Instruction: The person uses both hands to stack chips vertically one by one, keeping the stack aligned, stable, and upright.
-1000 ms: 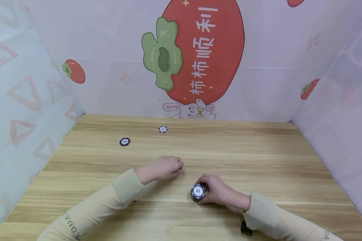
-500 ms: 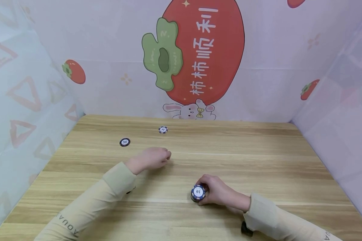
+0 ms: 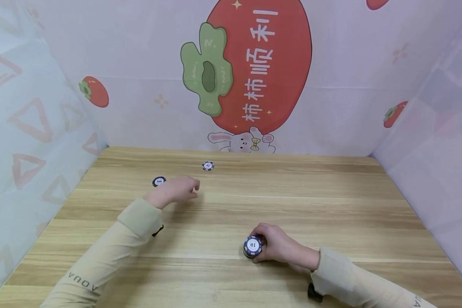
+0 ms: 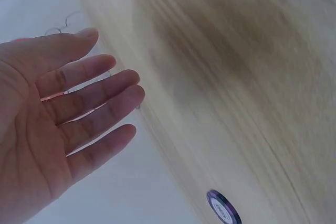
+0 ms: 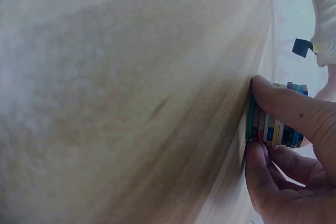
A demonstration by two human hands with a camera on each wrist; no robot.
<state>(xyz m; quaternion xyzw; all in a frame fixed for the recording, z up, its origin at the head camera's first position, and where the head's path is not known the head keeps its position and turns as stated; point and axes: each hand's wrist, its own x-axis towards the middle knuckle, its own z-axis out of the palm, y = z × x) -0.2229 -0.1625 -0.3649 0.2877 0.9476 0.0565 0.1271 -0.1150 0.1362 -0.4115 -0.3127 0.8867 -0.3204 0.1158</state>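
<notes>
My right hand (image 3: 276,243) grips a stack of poker chips (image 3: 252,247) standing on the table, a blue-edged chip marked 10 on top. In the right wrist view, thumb and fingers hold either side of the stack (image 5: 281,124), whose layered edges are of several colours. My left hand (image 3: 176,189) hovers over the table with nothing in it; its fingers (image 4: 100,103) are spread and loosely bent in the left wrist view. Just behind it lies a black-edged poker chip (image 3: 159,181) marked 500, partly overlapped by the hand. A second blue-and-white chip (image 3: 208,166) marked 10 lies farther back.
The wooden table (image 3: 312,192) ends at a white wall sheet (image 3: 342,107) printed with persimmons, and more sheets stand at left and right. A dark band piece (image 3: 314,292) hangs under my right sleeve.
My left hand has moved left and away from me over the table, nearing the 500 chip. The right hand and the stack have stayed in place.
</notes>
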